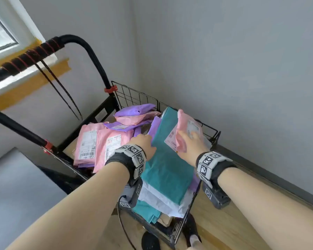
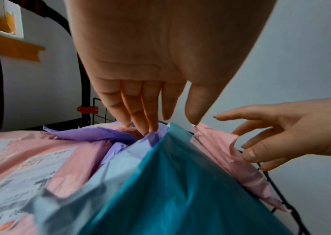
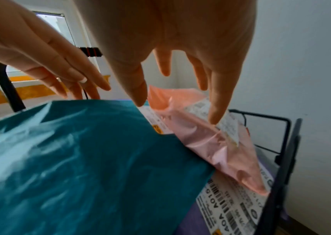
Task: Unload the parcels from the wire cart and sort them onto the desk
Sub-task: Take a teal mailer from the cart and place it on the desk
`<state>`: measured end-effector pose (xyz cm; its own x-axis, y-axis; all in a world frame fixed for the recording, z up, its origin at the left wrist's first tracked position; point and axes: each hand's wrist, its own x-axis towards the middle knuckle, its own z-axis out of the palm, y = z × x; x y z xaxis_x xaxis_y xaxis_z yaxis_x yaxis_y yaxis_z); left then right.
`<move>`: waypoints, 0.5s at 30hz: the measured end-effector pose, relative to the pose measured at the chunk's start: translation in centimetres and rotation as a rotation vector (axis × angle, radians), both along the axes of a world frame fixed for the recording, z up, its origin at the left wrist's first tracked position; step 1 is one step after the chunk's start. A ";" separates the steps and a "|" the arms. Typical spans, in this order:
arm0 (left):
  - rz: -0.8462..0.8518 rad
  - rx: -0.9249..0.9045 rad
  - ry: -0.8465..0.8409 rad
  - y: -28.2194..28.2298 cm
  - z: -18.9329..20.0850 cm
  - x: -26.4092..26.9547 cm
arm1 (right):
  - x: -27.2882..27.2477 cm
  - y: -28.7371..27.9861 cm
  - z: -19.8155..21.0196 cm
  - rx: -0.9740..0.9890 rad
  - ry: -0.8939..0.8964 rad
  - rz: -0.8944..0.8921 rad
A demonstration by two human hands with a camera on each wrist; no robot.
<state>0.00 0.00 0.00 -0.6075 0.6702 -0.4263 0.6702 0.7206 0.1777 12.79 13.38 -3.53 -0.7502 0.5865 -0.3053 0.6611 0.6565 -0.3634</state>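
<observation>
Clearly working through the unloading step, with nothing yet leaving the wire cart [image 1: 134, 91], which is standing in the corner against the wall and carrying a heap of soft mailers. No bench showing in any view.

Lying across the near right of the heap: a long teal parcel [image 1: 167, 159], sloping up toward the far rim. Filling the left side: flat pink parcels [image 1: 90, 141] with labels facing up. Piling at the far end: crumpled purple parcels [image 1: 134, 110]. Leaning up at the right wall, just beside the teal one: a smaller pink parcel [image 1: 183, 127], tilted on edge.

Reaching in with the left hand [image 1: 143, 143], fingers [image 2: 150, 114] straight and held together, tips digging into the gap between the teal parcel's left edge and the purple ones. Reaching with the right hand [image 1: 190, 147] for the tilted pink parcel, fingers [image 3: 218, 98] spread apart, thumb on one side and fingertips touching the label on the other, not curling round it.

Next, probably calling for closing the right fingers on the pink parcel and lifting it over the rim, or sliding the left fingers under the teal edge; limp, slippery film likely sagging, so gripping well in from the edge.
</observation>
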 end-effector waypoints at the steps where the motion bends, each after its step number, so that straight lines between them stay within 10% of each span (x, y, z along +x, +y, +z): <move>1: 0.010 -0.021 0.011 0.3 -0.1 0.1 | -0.3 0.2 -0.4 -0.017 -0.011 0.016; 15: 0.282 -0.186 0.044 4.5 -0.9 2.2 | 0.2 3.3 -2.0 0.029 -0.129 0.124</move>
